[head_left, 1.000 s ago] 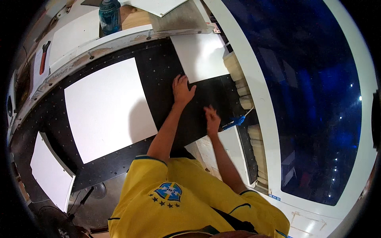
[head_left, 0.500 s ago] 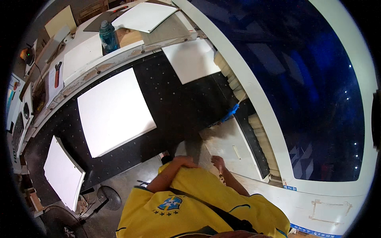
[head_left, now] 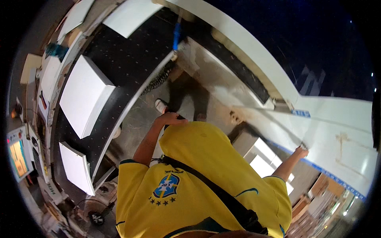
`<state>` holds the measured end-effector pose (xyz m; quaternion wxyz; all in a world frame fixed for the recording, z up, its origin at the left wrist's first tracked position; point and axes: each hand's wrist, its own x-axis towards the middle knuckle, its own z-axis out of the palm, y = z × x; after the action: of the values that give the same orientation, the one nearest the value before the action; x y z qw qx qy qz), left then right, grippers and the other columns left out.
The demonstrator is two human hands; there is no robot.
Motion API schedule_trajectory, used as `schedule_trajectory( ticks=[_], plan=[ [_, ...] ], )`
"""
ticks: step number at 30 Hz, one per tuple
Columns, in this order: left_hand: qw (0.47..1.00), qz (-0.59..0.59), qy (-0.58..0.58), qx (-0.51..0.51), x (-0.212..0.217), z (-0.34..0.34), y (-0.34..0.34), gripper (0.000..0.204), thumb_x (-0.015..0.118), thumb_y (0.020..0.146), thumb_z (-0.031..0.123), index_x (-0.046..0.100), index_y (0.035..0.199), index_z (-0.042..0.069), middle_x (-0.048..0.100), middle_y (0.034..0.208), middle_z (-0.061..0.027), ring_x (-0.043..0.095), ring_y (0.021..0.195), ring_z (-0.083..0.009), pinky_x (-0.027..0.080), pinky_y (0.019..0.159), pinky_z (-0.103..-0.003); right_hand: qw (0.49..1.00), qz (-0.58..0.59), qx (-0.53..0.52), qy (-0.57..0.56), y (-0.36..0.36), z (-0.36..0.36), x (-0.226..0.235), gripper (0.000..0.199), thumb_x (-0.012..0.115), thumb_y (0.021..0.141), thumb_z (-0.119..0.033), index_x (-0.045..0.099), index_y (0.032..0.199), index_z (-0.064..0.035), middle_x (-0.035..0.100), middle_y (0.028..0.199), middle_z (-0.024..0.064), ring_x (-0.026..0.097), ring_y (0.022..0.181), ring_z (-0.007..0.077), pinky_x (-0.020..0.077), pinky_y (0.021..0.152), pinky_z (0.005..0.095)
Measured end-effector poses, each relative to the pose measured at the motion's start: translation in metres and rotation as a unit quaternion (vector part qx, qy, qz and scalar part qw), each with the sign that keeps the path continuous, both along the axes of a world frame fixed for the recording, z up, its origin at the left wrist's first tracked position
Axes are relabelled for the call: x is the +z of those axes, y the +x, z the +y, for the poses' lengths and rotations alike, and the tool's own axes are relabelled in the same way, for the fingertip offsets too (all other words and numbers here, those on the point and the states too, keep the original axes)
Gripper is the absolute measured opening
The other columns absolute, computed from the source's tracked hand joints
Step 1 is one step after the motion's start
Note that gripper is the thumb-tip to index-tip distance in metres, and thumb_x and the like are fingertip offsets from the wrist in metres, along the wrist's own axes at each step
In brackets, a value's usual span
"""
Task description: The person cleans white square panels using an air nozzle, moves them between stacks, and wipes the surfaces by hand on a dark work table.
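Observation:
My left hand [head_left: 173, 119] lies against the front of my yellow shirt [head_left: 194, 139], its fingers stretched out and holding nothing that I can see. Out to the right, my right hand [head_left: 301, 152] touches or nearly touches the lower edge of a long white machine casing [head_left: 337, 131]; its fingers are blurred. To my left, a stack of white sheets [head_left: 83, 97] rests on a black, dotted machine bed [head_left: 123, 63]. Nearer me on the same bed is a smaller stack of white sheets [head_left: 75, 166]. Another white sheet [head_left: 133, 16] lies at its far end.
A blue hose fitting [head_left: 176, 36] with a black coiled hose [head_left: 158, 79] hangs by the bed's corner. A fan [head_left: 96, 217] stands at lower left, near a lit screen [head_left: 18, 154]. White boards [head_left: 268, 166] and stacked wood [head_left: 313, 206] are at right. A teal bottle [head_left: 56, 50] stands far left.
My view has turned to the right, so the bed and sheets sit farther left. My right hand has gone from near my body out to the white casing. My left hand stays at my shirt.

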<state>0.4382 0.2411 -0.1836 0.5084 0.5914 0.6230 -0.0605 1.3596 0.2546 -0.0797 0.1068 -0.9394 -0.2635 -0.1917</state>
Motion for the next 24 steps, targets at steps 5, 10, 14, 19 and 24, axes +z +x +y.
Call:
schedule_trajectory(
  ticks=[5,10,14,19,24],
  plan=[
    [0.979,-0.071,-0.192,-0.004,0.032,-0.022,0.071,0.079,0.064,0.091,0.078,0.070,0.095,-0.001,0.066,0.087,-0.0121,0.062,0.078,-0.0231,0.047,0.072,-0.042,0.567,0.386,-0.227,0.692,0.066,-0.055,0.047,0.044,0.076,0.087,-0.021,0.066,0.118,0.0078,0.071,0.108,0.0239,0.070,0.090,0.0342,0.0606,0.067,0.0423],
    [0.990,-0.095,-0.074,0.079,0.201,-0.042,0.071,0.049,0.083,0.089,0.045,0.069,0.098,-0.001,0.069,0.090,-0.0142,0.064,0.084,-0.0215,0.049,0.074,-0.041,0.675,0.355,-0.115,0.636,0.027,-0.011,0.023,0.045,0.066,0.091,-0.028,0.064,0.111,0.0118,0.067,0.092,0.0197,0.063,0.073,0.0305,0.0494,0.055,0.0394],
    [0.998,-0.002,-0.048,-0.045,0.366,-0.033,0.063,0.031,0.081,0.088,0.022,0.067,0.100,-0.002,0.070,0.090,-0.0149,0.070,0.082,-0.0270,0.052,0.070,-0.040,0.709,0.328,-0.182,0.598,0.001,-0.020,0.030,0.034,0.064,0.090,-0.023,0.063,0.100,0.0094,0.063,0.081,0.0142,0.057,0.065,0.0271,0.0420,0.052,0.0412],
    [0.989,-0.089,0.047,-0.113,0.483,-0.071,0.075,0.027,0.074,0.075,-0.004,0.066,0.100,-0.002,0.063,0.085,-0.0161,0.067,0.079,-0.0371,0.052,0.067,-0.046,0.705,0.402,-0.025,0.583,0.018,-0.051,0.028,0.057,0.059,0.100,-0.035,0.056,0.137,0.0080,0.066,0.119,0.0216,0.069,0.106,0.0349,0.0576,0.081,0.0410],
    [0.983,-0.053,0.118,-0.129,0.547,-0.086,0.085,0.028,0.075,0.072,-0.003,0.066,0.099,0.000,0.063,0.085,-0.0155,0.067,0.077,-0.0359,0.052,0.066,-0.045,0.677,0.505,-0.012,0.535,0.020,-0.054,0.038,0.061,0.055,0.106,-0.033,0.040,0.152,0.0046,0.059,0.141,0.0242,0.056,0.135,0.0403,0.0483,0.111,0.0544]
  ],
)
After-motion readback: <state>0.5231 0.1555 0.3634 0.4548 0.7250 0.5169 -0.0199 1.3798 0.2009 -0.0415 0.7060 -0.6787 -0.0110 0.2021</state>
